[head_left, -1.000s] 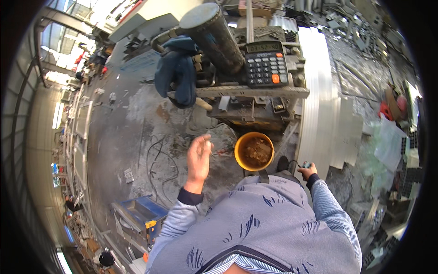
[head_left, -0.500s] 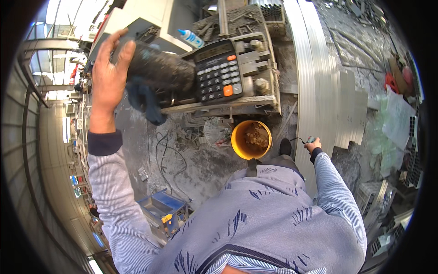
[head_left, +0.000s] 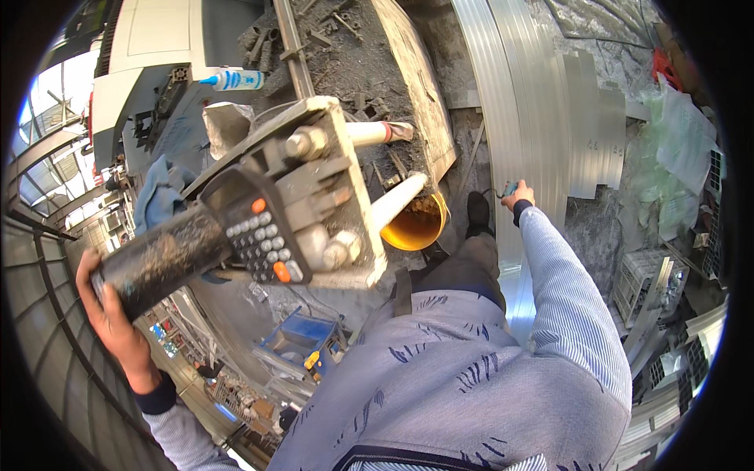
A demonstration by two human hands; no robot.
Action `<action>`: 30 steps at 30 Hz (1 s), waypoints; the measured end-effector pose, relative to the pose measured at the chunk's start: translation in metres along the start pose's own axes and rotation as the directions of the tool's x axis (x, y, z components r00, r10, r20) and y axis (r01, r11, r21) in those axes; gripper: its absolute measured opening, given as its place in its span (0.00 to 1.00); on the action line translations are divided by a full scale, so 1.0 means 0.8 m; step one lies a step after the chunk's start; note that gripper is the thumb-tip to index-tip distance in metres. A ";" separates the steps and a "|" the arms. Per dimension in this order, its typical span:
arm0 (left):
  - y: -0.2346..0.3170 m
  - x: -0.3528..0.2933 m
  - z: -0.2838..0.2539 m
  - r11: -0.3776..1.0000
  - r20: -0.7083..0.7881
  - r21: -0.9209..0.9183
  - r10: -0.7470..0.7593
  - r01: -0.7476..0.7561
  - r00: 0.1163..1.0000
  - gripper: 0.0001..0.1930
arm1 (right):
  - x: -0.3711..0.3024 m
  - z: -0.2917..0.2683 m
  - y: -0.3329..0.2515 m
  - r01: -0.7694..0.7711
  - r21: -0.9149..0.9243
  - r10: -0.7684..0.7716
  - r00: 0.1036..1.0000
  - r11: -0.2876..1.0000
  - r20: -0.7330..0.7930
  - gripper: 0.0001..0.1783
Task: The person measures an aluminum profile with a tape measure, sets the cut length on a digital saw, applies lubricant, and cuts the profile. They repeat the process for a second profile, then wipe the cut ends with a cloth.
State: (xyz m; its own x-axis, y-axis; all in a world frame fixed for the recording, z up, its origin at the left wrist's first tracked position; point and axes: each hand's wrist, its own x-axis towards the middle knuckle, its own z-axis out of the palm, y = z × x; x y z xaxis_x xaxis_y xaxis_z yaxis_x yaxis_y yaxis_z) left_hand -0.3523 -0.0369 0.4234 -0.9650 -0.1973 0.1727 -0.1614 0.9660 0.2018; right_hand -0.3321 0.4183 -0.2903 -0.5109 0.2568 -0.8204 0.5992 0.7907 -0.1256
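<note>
My left hand (head_left: 114, 314) is wrapped round the outer end of a thick, dirty black cylinder (head_left: 169, 255). The cylinder's other end meets a black calculator-like keypad (head_left: 263, 235) with grey and orange keys. This keypad lies against a worn, pale tray-like panel (head_left: 360, 204) with several knobs and metal blocks, now slanted. White posts (head_left: 399, 200) show beside the panel. On the far side from my body, my right hand (head_left: 521, 194) is closed around a small teal object (head_left: 509, 189) with a thin dark cord; most of it is hidden by the fingers.
A yellow bucket (head_left: 441, 218) with brown contents stands by my foot. Long silver metal profiles (head_left: 503, 94) run along the right. A white bottle with blue nozzle (head_left: 238, 80) and a blue cloth (head_left: 161, 196) lie near the machine. Below is a blue cart (head_left: 306, 330).
My left hand has moved down and left, from beside the cylinder to its end. The keypad, cylinder and panel have shifted left and turned in view. My right hand keeps its grip.
</note>
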 end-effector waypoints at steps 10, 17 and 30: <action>-0.005 -0.004 -0.018 0.991 -0.012 0.119 -0.057 0.058 0.998 0.30 | 0.124 -0.018 -0.097 -0.053 -0.030 0.051 0.996 0.998 -0.066 0.34; -0.005 -0.009 -0.023 0.987 -0.078 0.086 -0.131 0.137 0.988 0.32 | 0.206 -0.018 -0.128 -0.009 0.045 0.017 0.985 0.999 -0.172 0.33; -0.004 -0.004 -0.024 0.983 -0.111 0.099 -0.142 0.153 0.984 0.30 | 0.218 0.044 -0.060 0.019 0.262 0.030 0.983 0.965 -0.180 0.44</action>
State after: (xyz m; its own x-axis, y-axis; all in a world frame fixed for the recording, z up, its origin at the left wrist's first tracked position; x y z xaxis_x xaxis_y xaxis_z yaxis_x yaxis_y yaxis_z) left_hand -0.3447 -0.0422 0.4407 -0.9033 -0.3500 0.2480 -0.3271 0.9361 0.1295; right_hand -0.4284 0.4056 -0.4472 -0.5957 0.3763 -0.7096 0.7299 0.6224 -0.2826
